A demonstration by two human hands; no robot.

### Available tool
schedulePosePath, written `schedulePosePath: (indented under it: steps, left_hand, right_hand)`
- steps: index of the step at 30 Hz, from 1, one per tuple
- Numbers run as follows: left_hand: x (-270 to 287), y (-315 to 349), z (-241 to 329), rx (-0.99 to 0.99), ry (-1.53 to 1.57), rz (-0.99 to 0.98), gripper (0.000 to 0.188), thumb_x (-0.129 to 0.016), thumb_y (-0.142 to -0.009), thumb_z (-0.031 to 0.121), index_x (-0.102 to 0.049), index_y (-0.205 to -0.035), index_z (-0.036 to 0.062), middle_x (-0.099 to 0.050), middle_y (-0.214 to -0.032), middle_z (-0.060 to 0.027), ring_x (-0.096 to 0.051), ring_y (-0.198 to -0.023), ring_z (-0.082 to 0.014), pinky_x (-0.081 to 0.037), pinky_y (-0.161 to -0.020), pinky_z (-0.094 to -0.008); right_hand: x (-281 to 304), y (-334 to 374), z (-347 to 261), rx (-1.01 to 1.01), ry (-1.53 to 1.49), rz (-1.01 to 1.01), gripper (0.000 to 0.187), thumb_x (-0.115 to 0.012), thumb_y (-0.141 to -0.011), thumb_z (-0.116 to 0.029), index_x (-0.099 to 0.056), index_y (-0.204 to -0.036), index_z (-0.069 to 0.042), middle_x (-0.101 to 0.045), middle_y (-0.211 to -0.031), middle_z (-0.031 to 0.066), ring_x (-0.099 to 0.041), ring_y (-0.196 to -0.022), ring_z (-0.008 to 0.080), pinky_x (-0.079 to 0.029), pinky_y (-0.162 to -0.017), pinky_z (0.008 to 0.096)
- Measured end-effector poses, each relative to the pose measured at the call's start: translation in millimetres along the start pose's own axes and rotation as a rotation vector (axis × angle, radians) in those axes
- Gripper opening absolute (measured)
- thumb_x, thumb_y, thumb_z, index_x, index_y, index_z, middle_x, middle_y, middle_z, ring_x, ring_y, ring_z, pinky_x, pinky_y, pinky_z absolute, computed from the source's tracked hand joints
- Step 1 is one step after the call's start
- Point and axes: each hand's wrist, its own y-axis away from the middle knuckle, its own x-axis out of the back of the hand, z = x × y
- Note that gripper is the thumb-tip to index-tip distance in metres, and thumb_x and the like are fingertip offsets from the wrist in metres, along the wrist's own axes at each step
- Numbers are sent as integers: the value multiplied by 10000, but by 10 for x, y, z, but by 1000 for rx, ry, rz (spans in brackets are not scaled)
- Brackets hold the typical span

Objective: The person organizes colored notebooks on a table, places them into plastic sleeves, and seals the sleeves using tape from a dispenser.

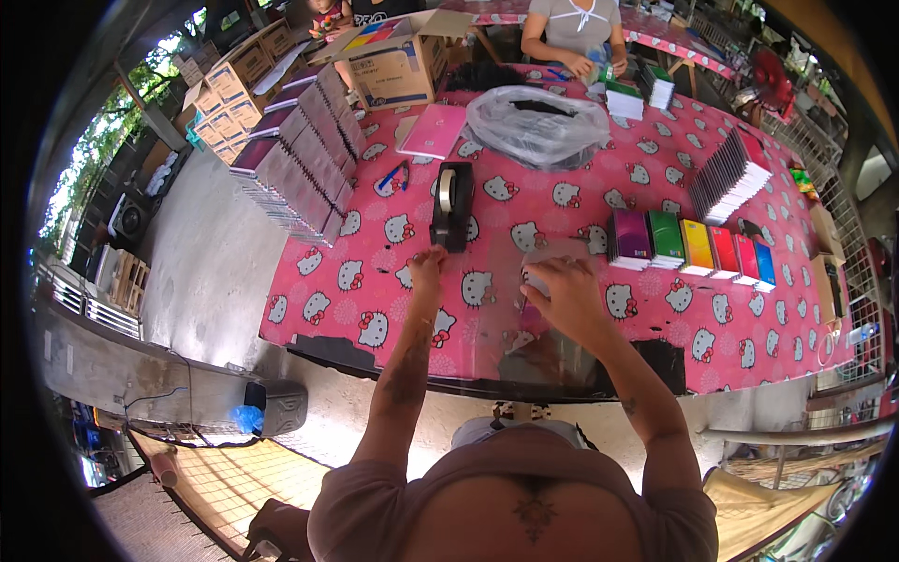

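Note:
My left hand [428, 268] is at the near end of a black tape dispenser [453, 208]. Its fingertips are pinched together there, and what lies between them is too small to make out. A pale roll of tape [447, 190] sits in the dispenser. Farther right, my right hand [568, 292] curls its fingers over a clear plastic-wrapped pack [534, 318] near the table's front edge. Something purple shows through the plastic, but the hand hides much of the pack.
Small notebooks in several colours [665, 238] line the right; a notebook stack [730, 178] stands behind. Tall spiral notebook stacks [300, 155] stand left. Beyond lie blue pens [395, 176], a pink notebook [433, 131], a plastic bag [537, 126] and a carton [389, 73]. Another person [573, 33] works across the table.

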Motion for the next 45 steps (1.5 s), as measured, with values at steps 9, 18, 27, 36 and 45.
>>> schedulePosePath:
  steps: [9, 18, 27, 36, 45]
  left_hand:
    - [-341, 558, 1150, -328, -286, -821, 131, -646, -860, 47, -639, -990, 28, -699, -947, -82, -691, -905, -201, -545, -813, -319]
    - [-897, 953, 1197, -775, -481, -1065, 243, -715, -874, 65, -674, -1113, 61, -620, -1143, -60, -546, -1155, -215, -451, -969, -365]
    - [-1031, 1040, 1238, -930, -631, -993, 110, -727, -850, 75, -707, -949, 120, -543, -1268, -99, -482, -1239, -292, -408, -1002, -427]
    - [-1468, 1050, 940, -1139, -952, -936, 392, -765, -781, 51, -644, -1133, 174, -367, -1505, -152, -296, -1411, -380, -406, -1060, -473]
    - [-1135, 761, 525, 46, -255, -945, 611, -712, -917, 185, -451, -1451, 44, -495, -1450, -120, -459, -1340, -202, -431, -1073, -366]
  right_hand:
    - [14, 33, -36, -30, 33, 49, 262, -756, -776, -320, -722, -977, -155, -705, -908, 49, -673, -839, 268, -436, -863, 430]
    - [131, -88, -90, -127, 8, -277, 359, -800, -729, -384, -739, -1046, -225, -698, -1063, 75, -650, -1001, 263, -391, -968, 455]
    - [-41, 618, 831, -207, -343, 8, 674, -841, -688, -442, -618, -1256, -156, -542, -1274, 122, -497, -1221, 313, -359, -1019, 489]
    - [-330, 651, 863, 107, -231, -134, 543, -813, -760, -352, -667, -1246, -159, -402, -1451, 163, -419, -1345, 345, -328, -1091, 504]
    - [-653, 322, 1171, -391, -964, 47, 502, -750, -893, -307, -598, -1319, -88, -453, -1420, 169, -539, -1252, 250, -490, -958, 350]
